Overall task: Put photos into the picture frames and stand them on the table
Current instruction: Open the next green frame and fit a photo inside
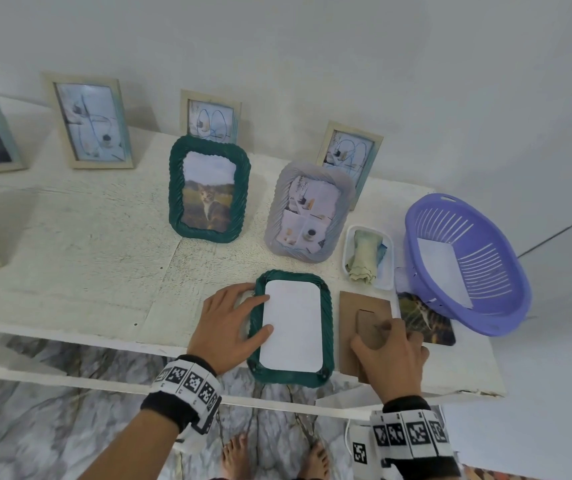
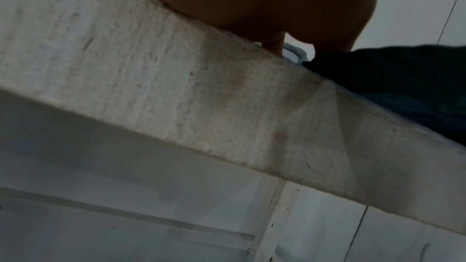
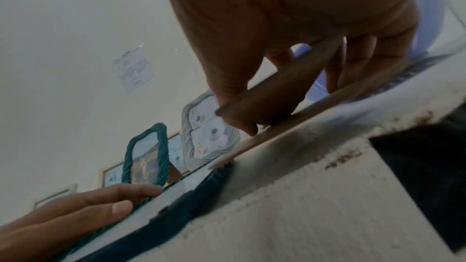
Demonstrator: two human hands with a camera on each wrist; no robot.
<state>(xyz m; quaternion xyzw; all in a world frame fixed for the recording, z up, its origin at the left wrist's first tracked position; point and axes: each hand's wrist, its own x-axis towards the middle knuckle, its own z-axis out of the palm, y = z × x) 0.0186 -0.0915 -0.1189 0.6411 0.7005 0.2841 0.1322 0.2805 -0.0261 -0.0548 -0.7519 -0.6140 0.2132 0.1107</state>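
Two hands: flat left hand (image 1: pixel 230 325) on green frame (image 1: pixel 327 318), right hand (image 1: pixel 390 358) pinching backing board's stand (image 1: pixel 367 327) alongside.

Our left hand (image 1: pixel 228 327) lies flat at nine o'clock of our view's centre, fingers straight and spread, thumb and forefinger tips pointing toward three o'clock. Our right hand (image 1: pixel 389 355) sits at four o'clock, fingers curled, thumb (image 3: pixel 234 95) and fingertips pinching a thin brown flap (image 3: pixel 272 95). Both wrists wear black bands with marker cuffs, forearms reaching in from six o'clock.
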